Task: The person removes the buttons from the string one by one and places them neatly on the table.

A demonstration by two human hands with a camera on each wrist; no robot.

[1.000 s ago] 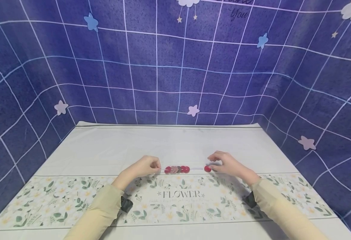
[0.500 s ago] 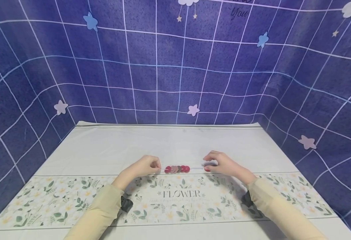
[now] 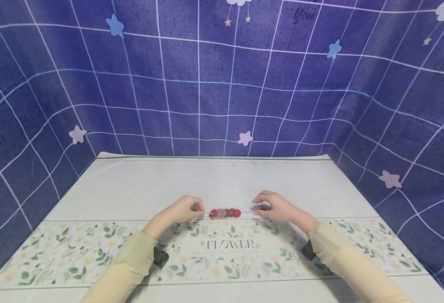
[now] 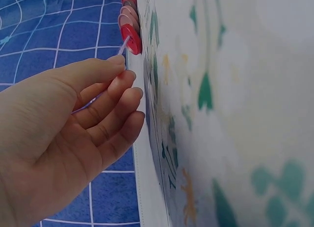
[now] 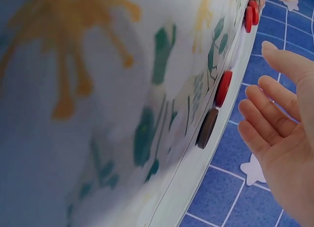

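A row of red, pink and dark buttons lies in the middle of the table in the head view. My left hand pinches a thin pale cord between thumb and forefinger, just left of the row. This cord passes through the nearest red button. To the right of the row is my right hand, thumb and fingers apart, holding nothing. Beside it in the right wrist view, a separate red button and a dark brown button sit on the cloth; my hand hides them in the head view.
A white tablecloth with a floral band reading "FLOWER" covers the table. Behind it and at both sides hangs a blue curtain with a grid and stars. Each wrist wears a dark device.
My right hand has moved left towards the row, over the separate red button, which is now out of sight in the head view. My left hand stays in place.
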